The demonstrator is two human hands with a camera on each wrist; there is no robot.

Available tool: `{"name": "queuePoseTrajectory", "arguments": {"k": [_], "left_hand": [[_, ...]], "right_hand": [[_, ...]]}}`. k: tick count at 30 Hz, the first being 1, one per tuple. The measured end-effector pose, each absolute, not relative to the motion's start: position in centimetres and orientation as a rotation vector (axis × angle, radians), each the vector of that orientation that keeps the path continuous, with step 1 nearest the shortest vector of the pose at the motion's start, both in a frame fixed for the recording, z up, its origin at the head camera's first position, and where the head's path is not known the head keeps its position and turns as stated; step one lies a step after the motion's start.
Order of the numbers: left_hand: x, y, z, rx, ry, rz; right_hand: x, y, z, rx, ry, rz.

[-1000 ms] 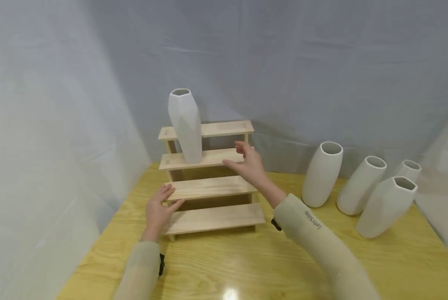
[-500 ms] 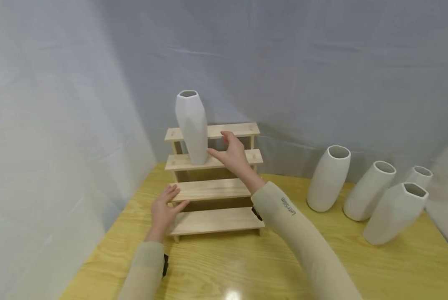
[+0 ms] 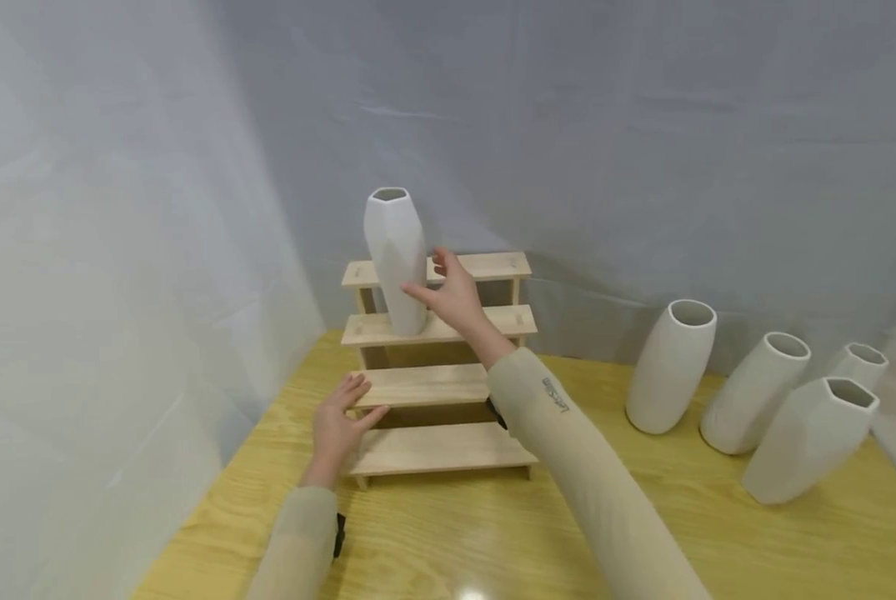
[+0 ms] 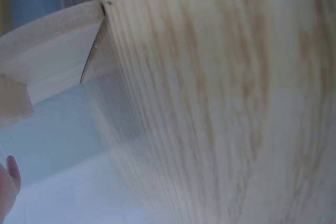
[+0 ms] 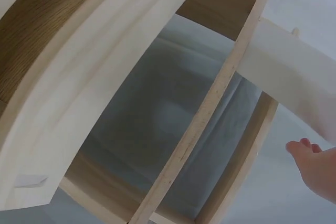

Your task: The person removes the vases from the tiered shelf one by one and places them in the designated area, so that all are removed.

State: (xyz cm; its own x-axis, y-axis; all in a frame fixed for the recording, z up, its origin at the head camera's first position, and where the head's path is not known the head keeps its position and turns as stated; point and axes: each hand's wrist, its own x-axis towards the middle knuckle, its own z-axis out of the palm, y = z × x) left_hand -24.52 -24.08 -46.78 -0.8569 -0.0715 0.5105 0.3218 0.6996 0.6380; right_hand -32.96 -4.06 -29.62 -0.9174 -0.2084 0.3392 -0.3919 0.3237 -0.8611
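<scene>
A tall white faceted vase [image 3: 395,237] stands upright near the left end of the second board from the top of a stepped wooden stand [image 3: 436,450]. My right hand [image 3: 458,298] is at the vase's right side, thumb in front of it and fingers spread apart. In the right wrist view, a gap shows between that hand [image 5: 317,169] and the vase [image 5: 289,72]. My left hand [image 3: 337,429] is at the left end of the stand's third board, fingertips at its edge and thumb stretched out below. Only a little of this hand [image 4: 8,182] enters the left wrist view.
Several more white vases stand on the right of the yellow wood table [image 3: 410,542]: a smooth one [image 3: 670,367], another smooth one [image 3: 755,392], a faceted one [image 3: 811,442] and one partly hidden behind [image 3: 860,367]. Grey-white cloth [image 3: 605,167] hangs behind the table.
My right hand has moved left, from over the right part of the second board to the vase's side. The left hand stays at the stand. The whole head view has shifted slightly.
</scene>
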Motion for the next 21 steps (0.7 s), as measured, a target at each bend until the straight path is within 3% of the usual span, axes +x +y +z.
{"name": "queuePoseTrajectory", "arguments": {"k": [21], "left_hand": [[-25.09, -23.37, -46.81, -0.255, -2.339, -0.989]], "right_hand": [[-34.04, -4.53, -28.74, 0.575, -2.39, 1.775]]}}
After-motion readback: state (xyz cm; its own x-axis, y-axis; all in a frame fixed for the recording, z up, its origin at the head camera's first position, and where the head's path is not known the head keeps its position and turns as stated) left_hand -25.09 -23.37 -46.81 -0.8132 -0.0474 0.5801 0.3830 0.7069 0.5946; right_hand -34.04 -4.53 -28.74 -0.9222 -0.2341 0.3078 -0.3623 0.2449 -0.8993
